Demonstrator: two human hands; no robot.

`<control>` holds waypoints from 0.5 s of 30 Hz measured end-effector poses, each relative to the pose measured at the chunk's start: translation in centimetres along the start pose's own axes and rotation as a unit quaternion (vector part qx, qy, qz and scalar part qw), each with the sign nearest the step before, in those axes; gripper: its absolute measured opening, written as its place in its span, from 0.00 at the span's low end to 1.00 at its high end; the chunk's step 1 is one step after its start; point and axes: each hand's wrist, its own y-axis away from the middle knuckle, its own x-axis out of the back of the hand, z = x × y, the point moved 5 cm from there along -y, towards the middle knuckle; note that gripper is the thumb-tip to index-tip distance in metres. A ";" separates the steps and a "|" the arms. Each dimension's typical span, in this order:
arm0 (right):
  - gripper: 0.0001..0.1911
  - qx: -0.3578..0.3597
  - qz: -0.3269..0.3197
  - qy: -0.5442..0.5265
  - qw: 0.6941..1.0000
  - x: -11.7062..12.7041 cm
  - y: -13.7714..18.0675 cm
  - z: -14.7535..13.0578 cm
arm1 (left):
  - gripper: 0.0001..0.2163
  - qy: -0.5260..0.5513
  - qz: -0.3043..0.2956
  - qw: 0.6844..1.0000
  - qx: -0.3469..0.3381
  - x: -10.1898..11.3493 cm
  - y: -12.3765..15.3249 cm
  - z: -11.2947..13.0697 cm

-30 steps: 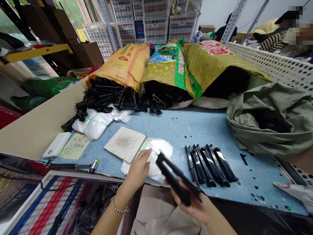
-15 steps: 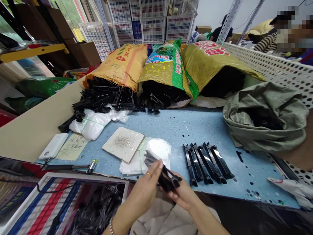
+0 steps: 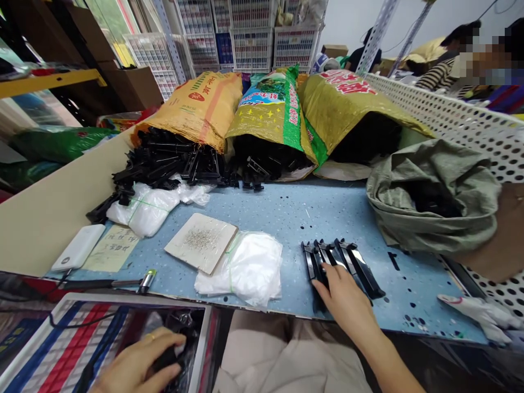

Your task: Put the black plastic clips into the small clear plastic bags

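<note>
My left hand (image 3: 141, 360) is low over the crate at the left, its thumb and fingers curled around a black plastic part in a clear bag (image 3: 171, 355). Much of that part is hidden by the fingers. On the blue tabletop, my right hand (image 3: 347, 297) reaches down to a row of several long black plastic parts (image 3: 362, 270). Its thumb and fingers grip the parts at the row's left side. A stack of clear plastic bags (image 3: 256, 267) lies to the left of the row, partly under a square white board (image 3: 200, 240) with small specks on it.
Sacks of black parts, one orange (image 3: 196, 109), one green and gold (image 3: 270, 120), one olive (image 3: 352, 103), line the back. A grey-green sack (image 3: 434, 191) stands right. A hammer-like tool (image 3: 123, 284), power bank (image 3: 77, 248) and striped crate (image 3: 77, 349) are left. Other people sit beyond the perforated panel.
My hands were together in front of me on a black part and its bag. My left hand has moved left and down to the crate; my right hand has moved right onto the row.
</note>
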 end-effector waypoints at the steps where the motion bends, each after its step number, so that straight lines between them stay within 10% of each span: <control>1: 0.21 -0.003 0.012 0.076 0.997 0.0 -0.2 0.9 | 0.14 -0.033 -0.021 0.998 0.040 -0.5 -0.6 -1.6; 4: 0.21 0.013 -0.012 0.174 0.985 -0.8 -0.2 1.6 | 0.15 -0.102 -0.013 0.988 0.112 -2.6 -3.6 -2.3; 9: 0.16 -0.004 -0.065 0.150 0.987 -2.0 -0.4 1.1 | 0.08 0.030 0.120 0.990 -0.061 -6.6 -8.1 9.4; 12: 0.15 -0.019 -0.077 0.017 0.997 -2.2 -0.8 1.6 | 0.07 0.043 0.174 0.976 -0.126 -8.4 -9.7 15.6; 15: 0.18 -0.047 -0.101 -0.247 0.962 -2.0 -0.4 1.7 | 0.03 0.168 0.134 0.973 -0.089 -9.2 -11.8 16.4</control>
